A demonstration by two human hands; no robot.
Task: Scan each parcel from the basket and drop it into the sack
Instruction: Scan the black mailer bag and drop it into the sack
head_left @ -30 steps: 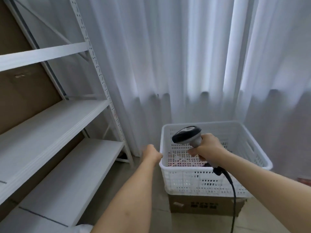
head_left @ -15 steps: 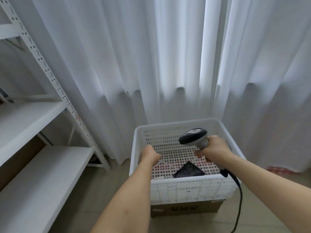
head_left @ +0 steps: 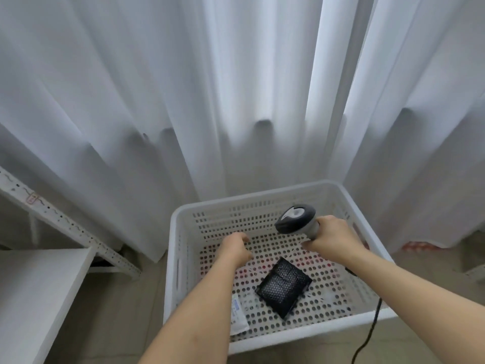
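Note:
A white perforated basket (head_left: 181, 269) stands on the floor in front of me. On its bottom lie a black bubble-wrap parcel (head_left: 284, 286) and, partly under my left forearm, a white parcel (head_left: 238, 317) with a blue-printed label. My left hand (head_left: 236, 249) hovers inside the basket above its floor, fingers loosely curled, holding nothing. My right hand (head_left: 331, 236) grips the handle of a grey and black barcode scanner (head_left: 295, 219) over the basket's right side, its head pointing left. The scanner's black cable (head_left: 370, 329) hangs over the basket's front right rim. No sack is in view.
White curtains (head_left: 236, 88) hang right behind the basket. A white metal shelf rack (head_left: 39, 279) stands at the left, its perforated post slanting toward the basket. Beige floor lies between rack and basket.
The view has swung right and down, so the basket now sits centred and its inside shows. My left hand has moved from the rim into the basket. The scanner stays in my right hand.

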